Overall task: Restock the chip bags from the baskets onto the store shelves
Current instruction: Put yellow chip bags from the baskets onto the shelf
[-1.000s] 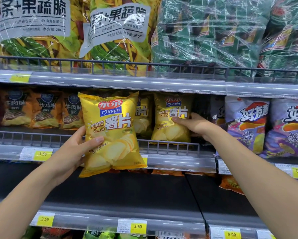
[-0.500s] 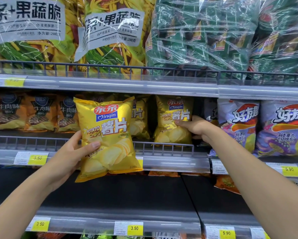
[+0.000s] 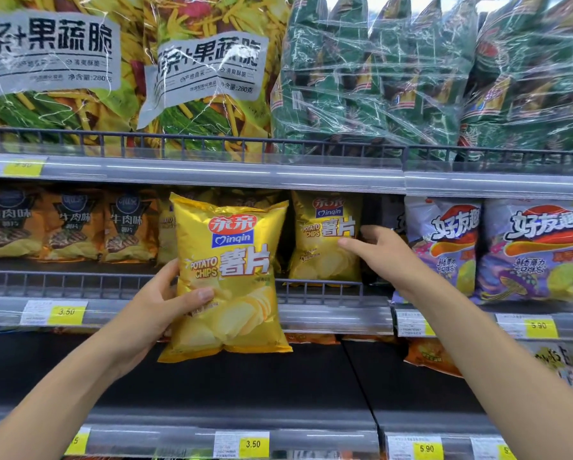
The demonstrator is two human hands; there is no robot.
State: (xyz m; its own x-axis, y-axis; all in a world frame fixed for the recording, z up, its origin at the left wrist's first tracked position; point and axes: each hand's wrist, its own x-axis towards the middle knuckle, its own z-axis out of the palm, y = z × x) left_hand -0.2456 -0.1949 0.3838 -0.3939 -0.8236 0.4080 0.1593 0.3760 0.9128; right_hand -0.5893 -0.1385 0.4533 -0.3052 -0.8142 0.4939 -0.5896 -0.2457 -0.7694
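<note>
My left hand [image 3: 165,303] grips a yellow potato chip bag [image 3: 227,277] by its lower left edge and holds it upright in front of the middle shelf [image 3: 328,315]. A second yellow chip bag [image 3: 323,240] stands upright on that shelf behind the wire rail, to the right of the held one. My right hand [image 3: 376,252] hovers at this bag's right edge with fingers spread and the thumb tip near the bag's front; it holds nothing. More yellow bags [image 3: 165,227] stand partly hidden behind the held bag.
Orange beef-flavour bags [image 3: 69,227] fill the middle shelf's left, purple bags [image 3: 444,244] its right. Large vegetable-crisp bags [image 3: 53,61] and green multipacks [image 3: 378,78] sit on top. The dark lower shelf [image 3: 245,376] shows orange bags [image 3: 428,356] at the right. No basket is in view.
My right hand has let go of the shelved yellow bag and opened, drawing slightly right. My left hand has carried its bag a little right, nearer the shelf.
</note>
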